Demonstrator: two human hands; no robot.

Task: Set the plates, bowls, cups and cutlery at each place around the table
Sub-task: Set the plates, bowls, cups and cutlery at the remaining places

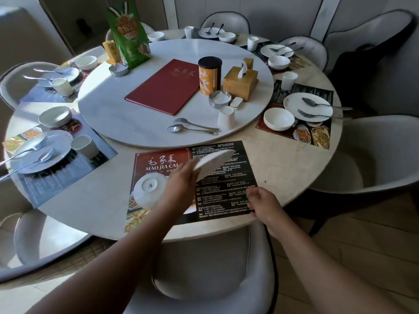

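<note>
I saw a glossy white ceramic plate [213,164], a glossy printed paper placemat [226,200], shiny metal cutlery [192,128], and a smooth marble-like desk [283,168].

Both forearms bare; no sleeves, seemingly no rings on left hand [181,180], right hand [263,203].

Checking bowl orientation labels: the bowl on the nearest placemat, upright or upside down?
Upside down. The bowl shows its foot ring and base stamp facing up, resting on the placemat beside the left hand.
</note>
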